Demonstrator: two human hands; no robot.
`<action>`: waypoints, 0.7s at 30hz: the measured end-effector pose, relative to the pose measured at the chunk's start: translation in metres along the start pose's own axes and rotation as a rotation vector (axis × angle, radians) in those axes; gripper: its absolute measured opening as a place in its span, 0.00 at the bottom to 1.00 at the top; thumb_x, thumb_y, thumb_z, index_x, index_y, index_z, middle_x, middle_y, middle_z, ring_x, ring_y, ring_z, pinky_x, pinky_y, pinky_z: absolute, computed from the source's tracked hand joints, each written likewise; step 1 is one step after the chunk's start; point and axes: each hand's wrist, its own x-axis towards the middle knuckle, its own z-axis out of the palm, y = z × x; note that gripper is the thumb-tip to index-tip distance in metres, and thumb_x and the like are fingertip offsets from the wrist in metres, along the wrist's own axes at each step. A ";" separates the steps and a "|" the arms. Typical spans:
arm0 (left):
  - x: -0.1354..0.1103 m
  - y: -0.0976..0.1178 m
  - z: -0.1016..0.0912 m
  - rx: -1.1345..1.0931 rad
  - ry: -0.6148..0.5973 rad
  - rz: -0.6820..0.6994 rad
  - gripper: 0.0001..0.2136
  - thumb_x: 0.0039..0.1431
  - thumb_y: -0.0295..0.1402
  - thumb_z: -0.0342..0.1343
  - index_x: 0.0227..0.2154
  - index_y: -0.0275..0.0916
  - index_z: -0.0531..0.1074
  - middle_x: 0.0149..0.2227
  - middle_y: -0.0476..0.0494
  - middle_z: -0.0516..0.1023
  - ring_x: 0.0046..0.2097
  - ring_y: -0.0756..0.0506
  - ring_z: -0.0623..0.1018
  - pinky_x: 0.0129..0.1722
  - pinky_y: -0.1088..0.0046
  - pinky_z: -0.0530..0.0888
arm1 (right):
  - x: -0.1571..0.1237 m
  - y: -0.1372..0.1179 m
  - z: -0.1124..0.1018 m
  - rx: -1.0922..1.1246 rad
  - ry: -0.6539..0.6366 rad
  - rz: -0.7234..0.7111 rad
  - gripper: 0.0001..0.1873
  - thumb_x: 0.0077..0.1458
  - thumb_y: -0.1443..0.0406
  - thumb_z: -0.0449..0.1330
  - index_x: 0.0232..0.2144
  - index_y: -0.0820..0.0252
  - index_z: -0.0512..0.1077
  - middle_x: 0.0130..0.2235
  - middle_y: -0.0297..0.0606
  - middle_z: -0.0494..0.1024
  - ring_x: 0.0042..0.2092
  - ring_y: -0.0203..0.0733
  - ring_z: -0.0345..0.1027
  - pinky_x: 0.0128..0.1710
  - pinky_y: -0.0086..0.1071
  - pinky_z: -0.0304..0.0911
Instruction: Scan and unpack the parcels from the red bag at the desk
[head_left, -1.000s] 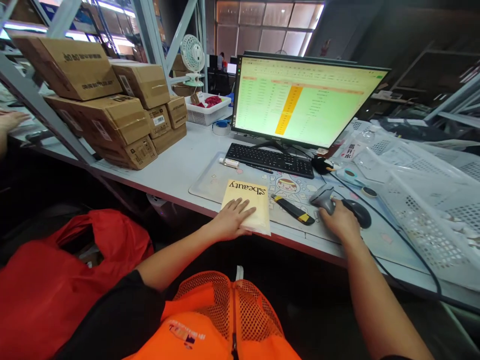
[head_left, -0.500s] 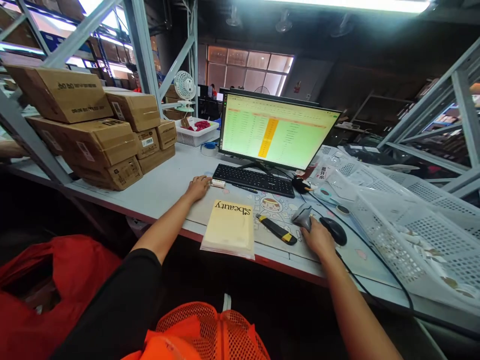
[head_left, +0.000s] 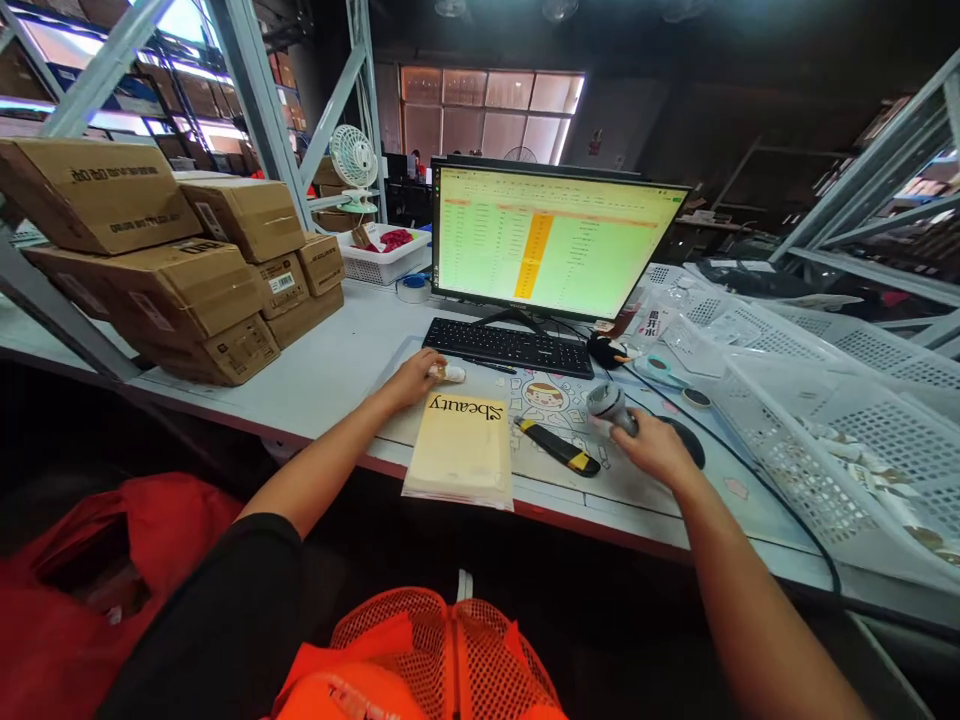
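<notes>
My left hand [head_left: 411, 378] is closed around one end of a small white cylinder, perhaps a little tube or bottle [head_left: 451, 374], just in front of the keyboard [head_left: 510, 345]. In my right hand [head_left: 654, 446] is a grey barcode scanner [head_left: 611, 402], its head tilted up and toward the left, its cable running off to the right. Between the hands, near the table's front edge, lies a stack of pale yellow "beauty" bags [head_left: 461, 450]. A black and yellow utility knife [head_left: 559, 446] rests beside the stack. Partly behind my right hand sits a black mouse [head_left: 691, 440].
A monitor [head_left: 555, 240] with a spreadsheet stands behind the keyboard. Cardboard boxes [head_left: 202, 290] are piled at left. White perforated baskets [head_left: 795, 470] fill the right side. A small fan [head_left: 354, 157] and a basket with red items [head_left: 382, 262] stand at the back left.
The scanner has been lifted off the mat and its head turned up. My left hand has gripped the white cylinder and shifted it slightly right. The view has shifted slightly.
</notes>
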 end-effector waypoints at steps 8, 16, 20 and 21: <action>0.014 0.044 0.003 -0.141 -0.018 0.447 0.07 0.64 0.24 0.55 0.41 0.39 0.75 0.48 0.39 0.76 0.47 0.45 0.78 0.48 0.66 0.77 | -0.020 -0.023 -0.049 0.533 -0.177 -0.308 0.28 0.51 0.47 0.69 0.47 0.58 0.79 0.32 0.36 0.79 0.29 0.41 0.69 0.26 0.31 0.61; 0.001 0.058 0.011 -0.048 -0.024 0.595 0.10 0.69 0.26 0.50 0.34 0.39 0.75 0.47 0.37 0.78 0.49 0.43 0.78 0.50 0.63 0.76 | -0.012 -0.040 -0.055 0.578 -0.331 -0.256 0.26 0.47 0.48 0.72 0.41 0.59 0.79 0.23 0.33 0.71 0.23 0.35 0.61 0.17 0.27 0.47; -0.004 0.057 0.014 0.015 -0.027 0.629 0.11 0.68 0.23 0.49 0.35 0.39 0.75 0.48 0.37 0.79 0.51 0.41 0.78 0.52 0.61 0.75 | -0.006 -0.042 -0.051 0.546 -0.368 -0.217 0.25 0.48 0.48 0.71 0.42 0.58 0.79 0.22 0.30 0.68 0.21 0.33 0.55 0.16 0.27 0.43; -0.004 0.057 0.015 0.015 -0.025 0.625 0.11 0.67 0.22 0.49 0.35 0.39 0.75 0.48 0.37 0.79 0.51 0.42 0.78 0.52 0.62 0.75 | -0.005 -0.043 -0.050 0.532 -0.366 -0.223 0.24 0.49 0.48 0.71 0.42 0.57 0.79 0.23 0.31 0.69 0.21 0.33 0.56 0.17 0.27 0.44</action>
